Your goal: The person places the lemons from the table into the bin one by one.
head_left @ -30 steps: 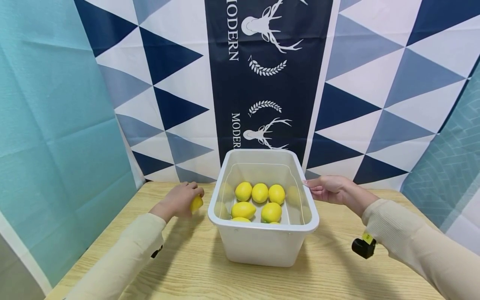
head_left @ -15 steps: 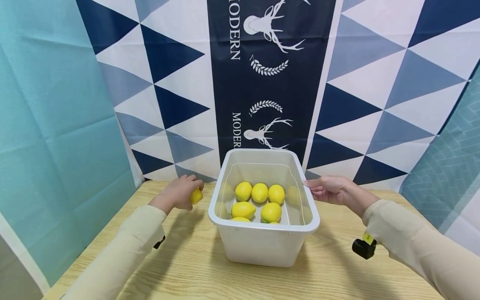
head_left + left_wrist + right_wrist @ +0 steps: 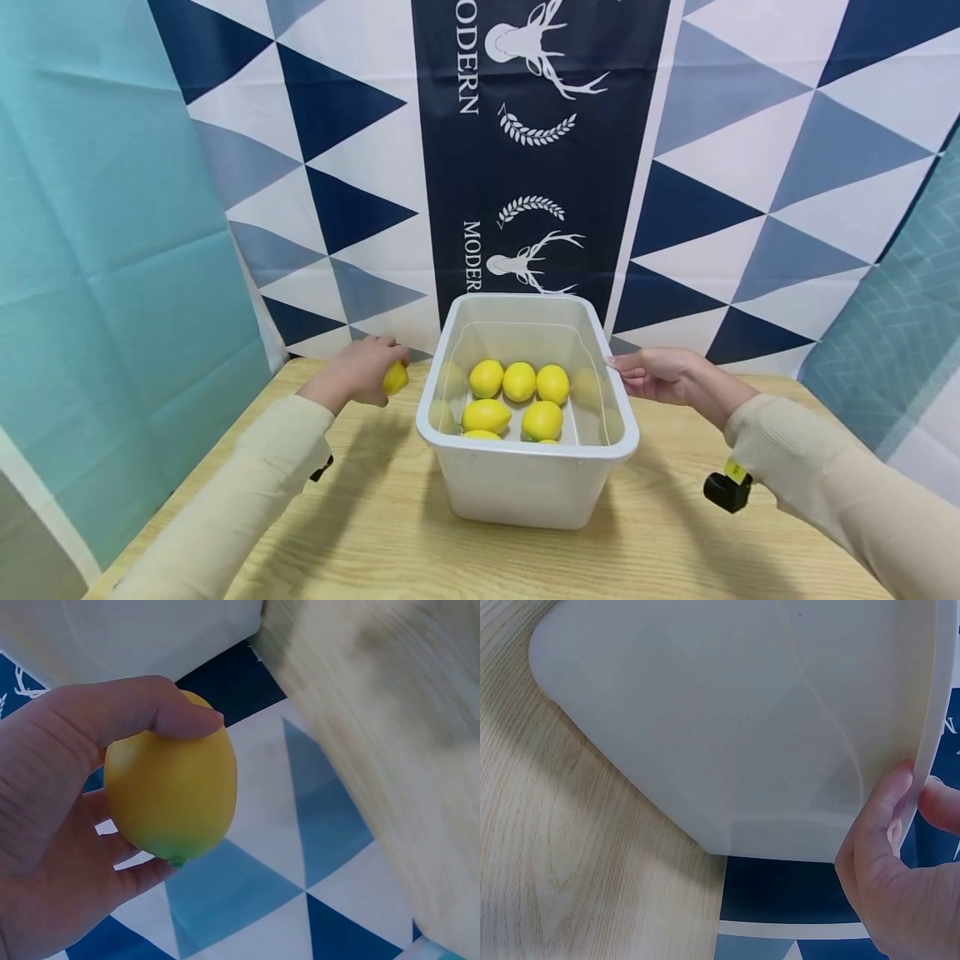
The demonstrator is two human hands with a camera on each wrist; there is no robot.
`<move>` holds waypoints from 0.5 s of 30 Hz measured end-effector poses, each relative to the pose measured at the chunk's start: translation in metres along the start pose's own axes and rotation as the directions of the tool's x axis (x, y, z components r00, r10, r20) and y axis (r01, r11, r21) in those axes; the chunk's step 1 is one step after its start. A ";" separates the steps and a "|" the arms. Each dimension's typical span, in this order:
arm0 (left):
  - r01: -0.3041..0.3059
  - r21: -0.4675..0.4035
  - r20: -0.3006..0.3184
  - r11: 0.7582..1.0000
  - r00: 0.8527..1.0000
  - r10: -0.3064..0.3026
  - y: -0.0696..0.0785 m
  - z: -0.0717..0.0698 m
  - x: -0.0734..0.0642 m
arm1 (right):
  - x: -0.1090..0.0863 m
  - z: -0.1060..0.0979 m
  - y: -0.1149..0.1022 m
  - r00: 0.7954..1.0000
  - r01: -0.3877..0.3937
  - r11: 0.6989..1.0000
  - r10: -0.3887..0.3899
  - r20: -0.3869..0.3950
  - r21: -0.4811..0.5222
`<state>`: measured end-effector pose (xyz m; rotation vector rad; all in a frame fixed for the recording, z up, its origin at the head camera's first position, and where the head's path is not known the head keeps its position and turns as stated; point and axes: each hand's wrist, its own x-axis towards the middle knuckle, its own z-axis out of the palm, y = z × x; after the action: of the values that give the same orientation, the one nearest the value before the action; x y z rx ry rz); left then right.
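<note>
My left hand (image 3: 358,372) grips a yellow lemon (image 3: 395,378) to the left of the bin, above the table. In the left wrist view the thumb lies across the lemon (image 3: 172,795), whose green-tinged end points down, with fingers behind it. A white plastic bin (image 3: 525,492) stands mid-table. Several lemons (image 3: 542,421) lie on its floor, the nearest partly hidden by the front wall. At the bin's right side, my right hand (image 3: 663,375) pinches the rim. The right wrist view has the thumb and a finger at the rim (image 3: 936,697).
The wooden table (image 3: 360,533) runs up to a patterned cloth backdrop (image 3: 360,158) close behind the bin. A teal cloth (image 3: 135,275) hangs along the left side. A black wrist camera (image 3: 727,492) sits under the right sleeve.
My left hand has lifted the lemon a little, up from near the table. My right hand and the bin have stayed in place.
</note>
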<state>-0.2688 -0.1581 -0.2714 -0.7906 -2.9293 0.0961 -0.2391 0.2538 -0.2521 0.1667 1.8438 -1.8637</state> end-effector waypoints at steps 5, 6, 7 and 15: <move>0.013 -0.006 0.015 1.000 1.000 -0.013 0.002 -0.011 0.001 | -0.001 -0.001 -0.002 1.000 0.002 1.000 -0.002 0.003 0.012; 0.018 -0.009 0.021 1.000 1.000 -0.018 0.003 -0.012 0.001 | -0.001 0.000 -0.002 1.000 0.002 1.000 -0.002 0.002 0.011; 0.024 -0.014 0.028 1.000 0.999 -0.024 0.003 -0.013 0.001 | -0.001 0.000 -0.002 1.000 0.002 1.000 -0.002 0.002 0.010; 0.048 -0.022 0.064 0.999 0.997 -0.046 0.009 -0.019 0.000 | 0.000 0.001 -0.001 1.000 -0.008 1.000 0.008 -0.010 0.024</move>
<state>-0.2625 -0.1499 -0.2535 -0.7345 -3.0124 0.0851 -0.2389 0.2528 -0.2509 0.1922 1.8258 -1.8838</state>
